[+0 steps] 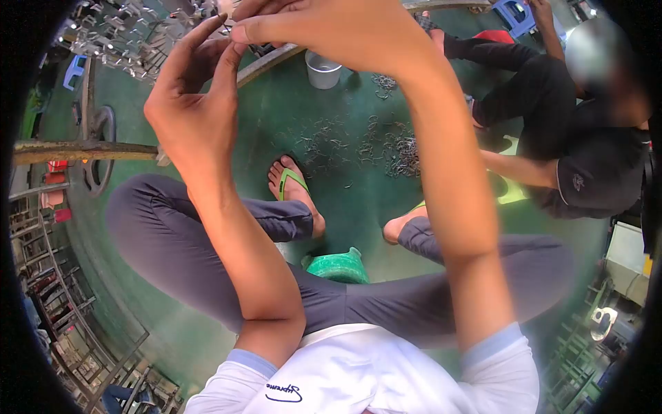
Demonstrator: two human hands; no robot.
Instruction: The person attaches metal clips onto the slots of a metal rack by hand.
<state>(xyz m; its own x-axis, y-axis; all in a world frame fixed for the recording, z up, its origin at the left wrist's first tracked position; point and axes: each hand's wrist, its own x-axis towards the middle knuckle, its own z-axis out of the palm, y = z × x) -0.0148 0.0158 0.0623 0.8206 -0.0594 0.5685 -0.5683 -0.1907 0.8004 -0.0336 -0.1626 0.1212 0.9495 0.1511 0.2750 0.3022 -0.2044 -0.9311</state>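
Both my hands are raised at the top of the view, close together beside a rack of many shiny metal parts [131, 34]. My left hand [196, 83] has its thumb and fingers curled toward each other near a small dark piece, too small to make out. My right hand [310, 27] reaches in from the right, its thumb and fingertips pinched beside the left fingertips. The frame's top edge cuts off part of it. Whatever lies between the fingertips is mostly hidden.
Small metal pieces [403, 153] lie scattered on the green floor [352, 214]. A metal bucket [323, 71] stands beyond my feet. A green stool [338, 265] is under me. At right sits a co-worker in dark clothes [600, 159]. A metal bar [89, 152] runs in from the left.
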